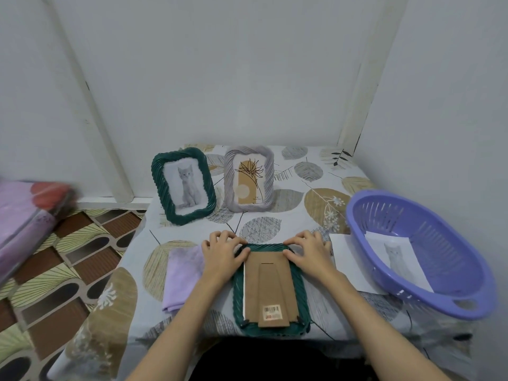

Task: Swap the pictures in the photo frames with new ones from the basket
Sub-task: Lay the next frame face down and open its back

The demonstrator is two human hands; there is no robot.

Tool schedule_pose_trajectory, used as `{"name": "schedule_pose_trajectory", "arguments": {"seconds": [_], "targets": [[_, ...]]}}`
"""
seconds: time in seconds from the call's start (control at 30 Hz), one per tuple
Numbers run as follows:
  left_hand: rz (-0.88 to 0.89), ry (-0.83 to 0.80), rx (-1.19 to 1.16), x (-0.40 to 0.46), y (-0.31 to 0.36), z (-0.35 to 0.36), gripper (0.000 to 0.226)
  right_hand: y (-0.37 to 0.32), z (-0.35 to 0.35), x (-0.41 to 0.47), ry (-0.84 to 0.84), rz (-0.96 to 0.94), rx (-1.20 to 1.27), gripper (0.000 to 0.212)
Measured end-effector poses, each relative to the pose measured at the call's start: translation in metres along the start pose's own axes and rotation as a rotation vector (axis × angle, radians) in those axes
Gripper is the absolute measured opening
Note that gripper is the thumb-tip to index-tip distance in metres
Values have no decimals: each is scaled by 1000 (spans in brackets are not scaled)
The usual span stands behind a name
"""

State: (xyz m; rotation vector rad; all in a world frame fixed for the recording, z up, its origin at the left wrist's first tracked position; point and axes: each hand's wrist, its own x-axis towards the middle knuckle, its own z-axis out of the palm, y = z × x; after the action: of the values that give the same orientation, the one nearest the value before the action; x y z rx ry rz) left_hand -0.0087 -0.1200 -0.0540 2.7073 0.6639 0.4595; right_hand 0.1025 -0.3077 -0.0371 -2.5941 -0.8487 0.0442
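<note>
**Both hands forward, fingers curled at the far edge**

Two bare forearms reach in from 7 and 5 o'clock, converging toward centre. The left hand lies palm down, fingers bent and bunched at 12 o'clock, thumb angled inward. The right hand mirrors it, knuckles raised, fingertips curled down, thumb pointing toward 9 o'clock. The wrists are straight.

A barcode sticker sits low on the brown cardboard backing of the green frame lying face down at the bottom centre; its digits are too small to read. A red label just below it is likewise illegible. No other text can be read.
</note>
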Motion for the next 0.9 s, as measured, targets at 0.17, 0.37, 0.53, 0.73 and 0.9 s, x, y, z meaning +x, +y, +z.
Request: {"name": "schedule_pose_trajectory", "arguments": {"seconds": [0.17,0.37,0.53,0.73,0.9], "targets": [[2,16,10,5,1,0,22,-1,2,7,15,6,13,23],[-50,-13,-55,9,2,1,19,-2,7,11,34,55,58,17],[-24,-37,-34,-2,5,-11,30,-6,-1,-7,11,75,5,37],[224,-410,-63,-61,-10,-47,80,0,-23,-88,-169,-72,-8,85],[243,-438,-56,-85,-14,-50,73,-2,-24,-116,-262,-89,-49,75]]}}
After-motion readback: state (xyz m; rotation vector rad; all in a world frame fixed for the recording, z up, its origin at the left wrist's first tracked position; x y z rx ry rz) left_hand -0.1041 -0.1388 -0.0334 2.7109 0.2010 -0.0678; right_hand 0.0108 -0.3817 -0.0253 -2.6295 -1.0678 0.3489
